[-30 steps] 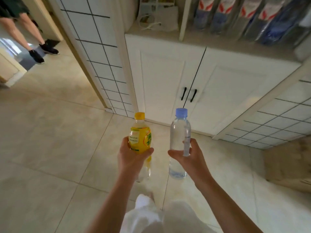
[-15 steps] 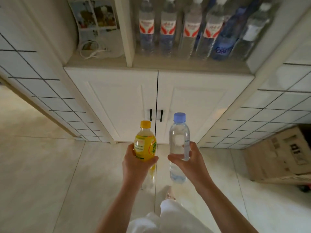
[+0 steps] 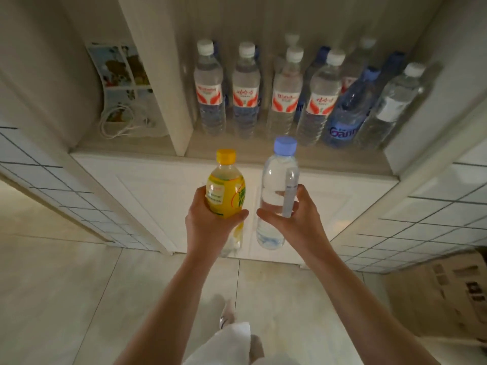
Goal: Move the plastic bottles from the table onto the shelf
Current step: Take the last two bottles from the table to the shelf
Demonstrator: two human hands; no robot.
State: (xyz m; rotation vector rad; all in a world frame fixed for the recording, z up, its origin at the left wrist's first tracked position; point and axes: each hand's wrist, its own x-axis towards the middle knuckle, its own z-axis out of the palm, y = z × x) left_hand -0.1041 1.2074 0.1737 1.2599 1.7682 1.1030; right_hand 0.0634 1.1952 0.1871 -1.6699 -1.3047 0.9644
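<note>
My left hand (image 3: 210, 227) grips a yellow-labelled bottle (image 3: 225, 191) with a yellow cap, held upright. My right hand (image 3: 295, 219) grips a clear water bottle (image 3: 274, 185) with a pale blue cap, also upright. Both bottles hang side by side in front of the white cabinet, just below the shelf (image 3: 263, 154). On that shelf stand several water bottles (image 3: 246, 93) with red labels, a blue-tinted bottle (image 3: 347, 114) and a clear one (image 3: 390, 106) at the right.
A vertical divider (image 3: 168, 88) splits the shelf; the left bay holds a picture card (image 3: 118, 72) and a white cable (image 3: 118, 122). Tiled walls flank the cabinet. A cardboard box (image 3: 442, 288) lies on the floor at the lower right.
The view has come closer and tilted up, so the shelf and its bottles fill the upper frame. Both hands have risen with their bottles towards the shelf edge.
</note>
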